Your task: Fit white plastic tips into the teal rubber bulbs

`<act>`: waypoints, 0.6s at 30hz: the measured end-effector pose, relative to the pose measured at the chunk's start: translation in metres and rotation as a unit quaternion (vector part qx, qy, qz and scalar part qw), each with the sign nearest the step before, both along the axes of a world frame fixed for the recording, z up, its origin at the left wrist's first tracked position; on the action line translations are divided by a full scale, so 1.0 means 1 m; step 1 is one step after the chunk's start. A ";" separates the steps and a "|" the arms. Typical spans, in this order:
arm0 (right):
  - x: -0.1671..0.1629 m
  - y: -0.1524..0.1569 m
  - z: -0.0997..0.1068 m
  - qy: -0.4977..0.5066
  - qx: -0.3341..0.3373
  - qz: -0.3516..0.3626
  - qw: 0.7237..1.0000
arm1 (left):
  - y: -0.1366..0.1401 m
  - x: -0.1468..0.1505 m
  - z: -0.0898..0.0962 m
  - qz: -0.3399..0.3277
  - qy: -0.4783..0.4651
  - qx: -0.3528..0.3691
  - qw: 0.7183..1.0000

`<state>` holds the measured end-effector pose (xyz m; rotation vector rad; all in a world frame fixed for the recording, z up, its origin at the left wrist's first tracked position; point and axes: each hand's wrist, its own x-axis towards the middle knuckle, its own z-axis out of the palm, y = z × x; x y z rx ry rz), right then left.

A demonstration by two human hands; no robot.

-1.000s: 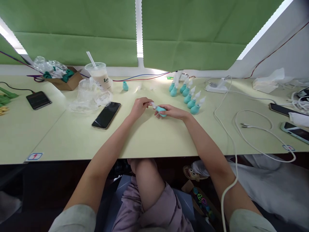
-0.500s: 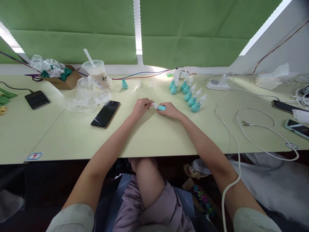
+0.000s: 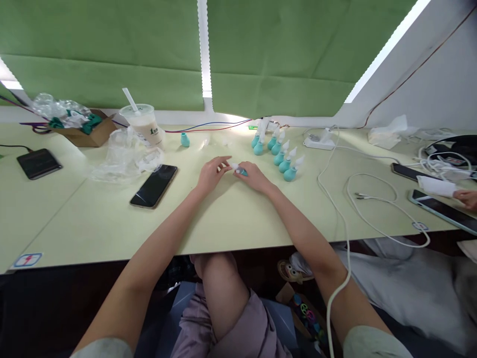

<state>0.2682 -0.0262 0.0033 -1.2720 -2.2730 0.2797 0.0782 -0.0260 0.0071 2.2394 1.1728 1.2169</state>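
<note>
My right hand (image 3: 255,177) is closed around a small teal bulb syringe (image 3: 244,172) with a whitish nozzle that points left. Most of the bulb is hidden by my fingers. Just left of the nozzle, my left hand (image 3: 213,175) has its fingers apart, with the fingertips close to the tip; whether they touch it I cannot tell. Several teal bulbs with white nozzles (image 3: 289,173) stand in rows to the right. Toward the back stands a teal bulb without a nozzle (image 3: 185,140), and small clear pieces (image 3: 205,142) lie beside it.
To my left are a black phone (image 3: 154,186), a crumpled plastic bag (image 3: 115,156), a drink cup (image 3: 143,127) and a cardboard box (image 3: 89,135). A power strip (image 3: 319,142) and white cables (image 3: 345,219) lie right. Another person's hand (image 3: 467,199) is at the far right.
My left fingers have let go of the nozzle and spread apart. The syringe has turned slightly in my right hand. The view has shifted, and another person's hand has appeared at the right.
</note>
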 end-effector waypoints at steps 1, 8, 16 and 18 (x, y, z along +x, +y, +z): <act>0.002 0.002 0.000 -0.002 0.021 -0.033 0.999 | 0.002 -0.003 0.001 0.014 -0.017 0.000 1.000; 0.036 0.023 -0.008 0.097 0.056 -0.229 0.967 | 0.025 -0.025 -0.011 0.084 -0.033 -0.055 0.994; 0.042 0.047 -0.029 0.156 0.075 -0.325 0.930 | 0.027 -0.026 -0.019 0.073 0.018 -0.094 0.993; 0.043 0.052 -0.033 0.171 0.069 -0.320 0.929 | 0.026 -0.026 -0.018 0.072 0.022 -0.103 0.992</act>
